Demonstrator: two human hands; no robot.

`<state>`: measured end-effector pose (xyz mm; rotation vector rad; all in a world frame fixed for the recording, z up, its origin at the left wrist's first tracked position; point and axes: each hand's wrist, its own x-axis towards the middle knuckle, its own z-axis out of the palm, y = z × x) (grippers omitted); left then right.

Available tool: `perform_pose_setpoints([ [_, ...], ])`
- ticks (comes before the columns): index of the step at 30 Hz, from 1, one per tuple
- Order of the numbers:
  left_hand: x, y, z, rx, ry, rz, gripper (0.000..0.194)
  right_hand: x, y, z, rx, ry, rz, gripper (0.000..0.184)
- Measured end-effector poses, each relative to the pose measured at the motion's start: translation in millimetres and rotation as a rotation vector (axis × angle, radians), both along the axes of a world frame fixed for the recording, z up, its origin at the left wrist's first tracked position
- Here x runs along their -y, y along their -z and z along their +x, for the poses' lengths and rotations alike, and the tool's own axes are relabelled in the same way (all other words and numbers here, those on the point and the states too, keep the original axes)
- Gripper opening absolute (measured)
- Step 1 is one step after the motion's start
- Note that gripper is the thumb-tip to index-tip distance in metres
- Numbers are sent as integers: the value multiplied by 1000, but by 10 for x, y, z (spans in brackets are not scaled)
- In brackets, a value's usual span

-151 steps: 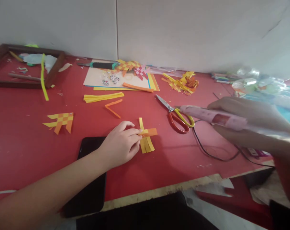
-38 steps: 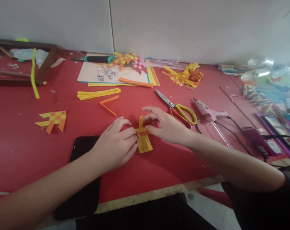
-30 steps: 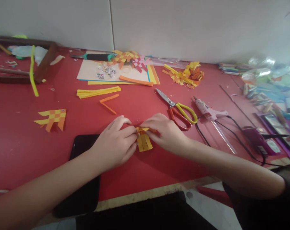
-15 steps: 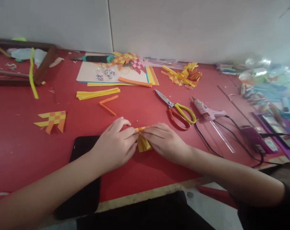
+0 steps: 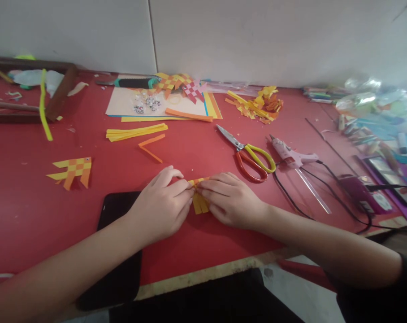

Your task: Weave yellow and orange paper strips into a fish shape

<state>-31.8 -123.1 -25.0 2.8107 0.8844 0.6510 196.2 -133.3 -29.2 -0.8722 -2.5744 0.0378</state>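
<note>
Between my hands, near the table's front edge, are woven paper strips (image 5: 201, 204) in yellow and orange. My left hand (image 5: 168, 199) pinches their left side with curled fingers. From the other side, my right hand (image 5: 232, 199) presses its fingers together on the same strips and covers part of them. Yellow ends hang down toward me between the hands. A finished-looking woven paper fish (image 5: 76, 169) lies to the left. Above my left hand are a folded orange strip (image 5: 151, 146) and a bundle of yellow paper strips (image 5: 136, 132).
Scissors (image 5: 252, 159) and a pink glue gun (image 5: 292, 154) with cables lie to the right. A black phone-like slab (image 5: 118, 211) sits under my left forearm. Paper sheets (image 5: 123, 103), paper scraps (image 5: 269, 105) and a wooden tray (image 5: 60, 96) line the back.
The yellow ends between my hands have shifted slightly, and my right fingers have moved a little over them. Both hands keep their hold; the camera view has shifted very slightly.
</note>
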Motion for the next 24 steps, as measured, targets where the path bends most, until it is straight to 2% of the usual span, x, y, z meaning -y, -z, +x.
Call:
perform_pose_setpoints([
  [9, -48, 41, 5, 25, -6, 18, 32, 15, 1, -1, 4, 8, 2, 35],
  [13, -39, 54, 8, -43, -4, 59, 37, 29, 13, 10, -28, 14, 7, 33],
  [17, -8, 41, 24, -115, 0, 94, 39, 27, 29, 34, -102, 17, -59, 30],
  [24, 45, -25, 12, -180, 20, 4, 50, 0, 54, 71, -206, 50, -134, 30],
])
